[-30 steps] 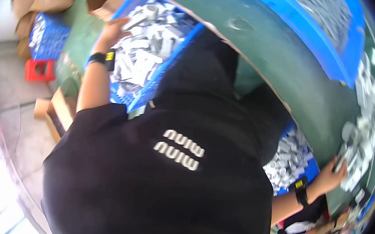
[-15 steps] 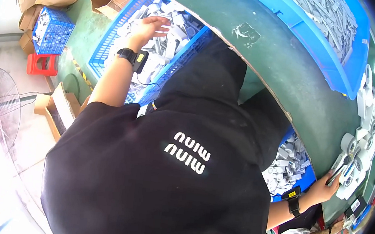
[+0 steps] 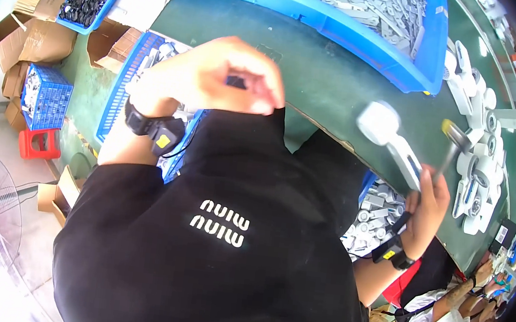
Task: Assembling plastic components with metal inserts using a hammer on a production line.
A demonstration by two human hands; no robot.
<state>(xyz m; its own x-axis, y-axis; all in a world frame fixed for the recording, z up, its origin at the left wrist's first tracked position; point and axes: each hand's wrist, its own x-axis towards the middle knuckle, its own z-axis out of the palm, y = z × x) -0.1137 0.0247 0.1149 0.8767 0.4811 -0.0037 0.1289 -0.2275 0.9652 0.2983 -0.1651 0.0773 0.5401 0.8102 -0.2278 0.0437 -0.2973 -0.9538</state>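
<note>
Green table (image 3: 319, 72) runs across the top of my feed, big blue tray (image 3: 433, 47) on it with grey strips inside. Blue slatted crate (image 3: 125, 85) left of the table edge, white pieces in it. I see a cluster of white units (image 3: 483, 167) along the table's right side. Left hand (image 3: 220, 77) is up in front of the crate, blurred, fingers curled; dark patch in the gap, can't tell if they grip anything. Right hand (image 3: 428, 212) is clenched on a white part (image 3: 399, 150), round head up-left, over the table edge from my angle. Hammer-like tool (image 3: 458, 136) sticks up from the same fingers.
</note>
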